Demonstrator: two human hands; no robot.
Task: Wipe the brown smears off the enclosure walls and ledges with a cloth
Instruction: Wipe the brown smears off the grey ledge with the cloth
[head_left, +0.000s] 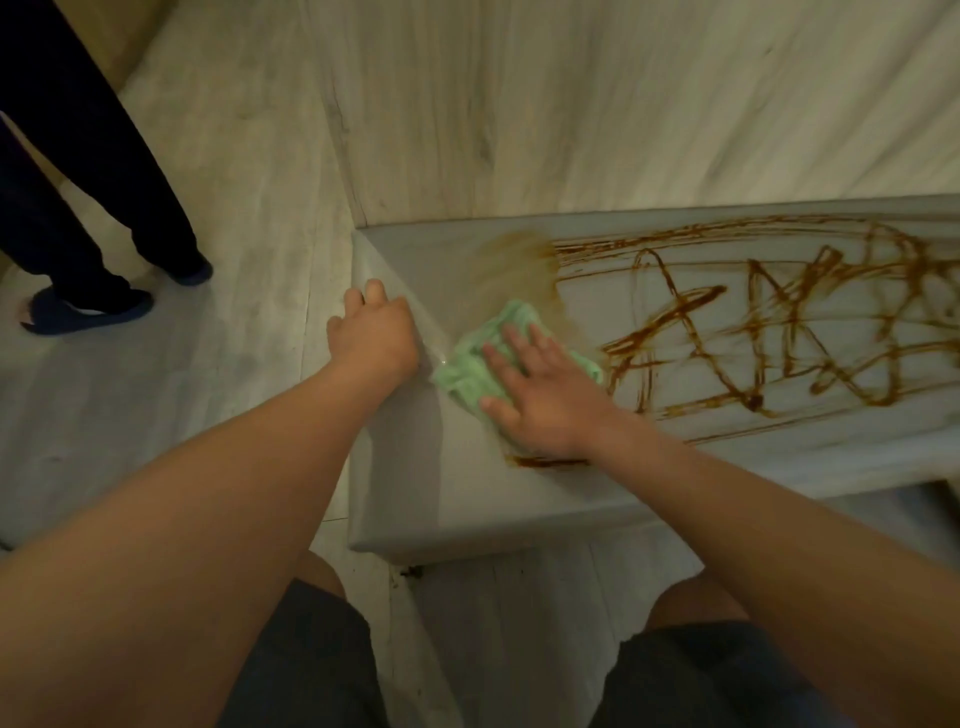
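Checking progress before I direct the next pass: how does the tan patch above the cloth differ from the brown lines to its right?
The tan patch is pale, blurred and spread wide; the brown lines are dark, thin and sharp-edged. The patch lies beside the green cloth; the lines stretch off to the right. Both lie on the grey ledge.

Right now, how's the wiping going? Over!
Right hand flat on green cloth, pressing. Left hand gripping ledge end. Most brown smears unwiped, right of cloth. Nothing blocking.
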